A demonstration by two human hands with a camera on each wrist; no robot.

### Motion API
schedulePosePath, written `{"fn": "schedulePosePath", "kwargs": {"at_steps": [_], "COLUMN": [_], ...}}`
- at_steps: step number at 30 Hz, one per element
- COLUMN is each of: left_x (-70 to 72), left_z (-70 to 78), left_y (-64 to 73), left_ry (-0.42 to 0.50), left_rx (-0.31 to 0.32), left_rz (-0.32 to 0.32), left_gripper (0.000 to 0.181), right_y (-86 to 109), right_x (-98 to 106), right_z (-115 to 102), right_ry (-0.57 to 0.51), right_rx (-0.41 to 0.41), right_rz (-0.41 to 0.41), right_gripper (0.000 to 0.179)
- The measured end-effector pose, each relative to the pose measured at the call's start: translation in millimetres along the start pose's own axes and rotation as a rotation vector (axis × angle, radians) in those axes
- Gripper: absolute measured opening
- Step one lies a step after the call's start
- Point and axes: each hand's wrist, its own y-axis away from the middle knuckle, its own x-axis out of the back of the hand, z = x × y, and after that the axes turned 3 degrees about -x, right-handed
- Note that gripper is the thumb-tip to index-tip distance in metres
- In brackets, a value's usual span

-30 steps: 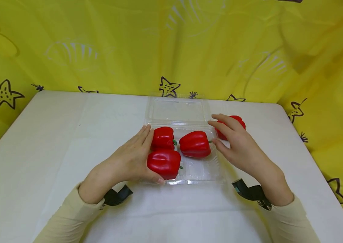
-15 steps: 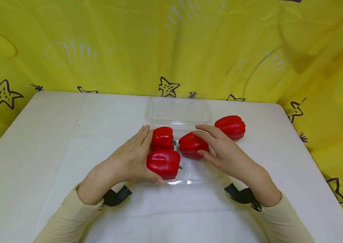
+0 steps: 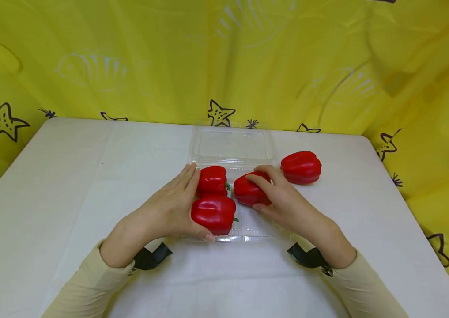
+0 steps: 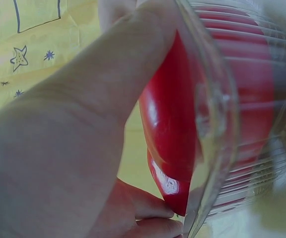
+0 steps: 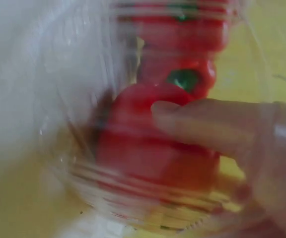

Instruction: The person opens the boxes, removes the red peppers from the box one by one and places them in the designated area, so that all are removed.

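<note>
In the head view, a clear plastic clamshell container (image 3: 254, 229) lies unfolded, with three red bell peppers in its base. My left hand (image 3: 162, 212) rests along its left side with straight fingers. The thumb lies by the front-left bell pepper (image 3: 214, 215), the fingertips by the back-left bell pepper (image 3: 211, 180). My right hand (image 3: 292, 201) grips the right-hand bell pepper (image 3: 244, 190) from its stem end, hiding the stem. Through the clear wall, the right wrist view shows the thumb lying against that red pepper (image 5: 138, 134), somewhat blurred.
Another red bell pepper (image 3: 301, 168) lies on the white table (image 3: 145, 145), right of the container. The clear lid (image 3: 232, 143) is folded back toward the yellow patterned curtain (image 3: 160, 66) behind the table.
My right hand has moved left from near the outside pepper onto the right-hand pepper in the container, and its fingers have closed round it. My left hand has stayed put.
</note>
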Motion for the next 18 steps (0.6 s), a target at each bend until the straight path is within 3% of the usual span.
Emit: {"fn": "schedulePosePath", "kwargs": {"at_steps": [8, 18], "left_x": [-0.2, -0.1], "left_z": [0.3, 1.1], "left_y": [0.2, -0.6], "left_ry": [0.001, -0.002], "left_rx": [0.006, 0.009], "left_rz": [-0.002, -0.006], "left_gripper": [0.137, 0.138], "right_y": [-0.6, 3.3], "right_x": [-6.3, -1.9], "right_z": [-3.6, -8.3], "right_ry": [0.018, 0.061], "right_rx": [0.012, 0.019], "right_rz": [0.047, 0.033], "right_gripper": [0.072, 0.072]}}
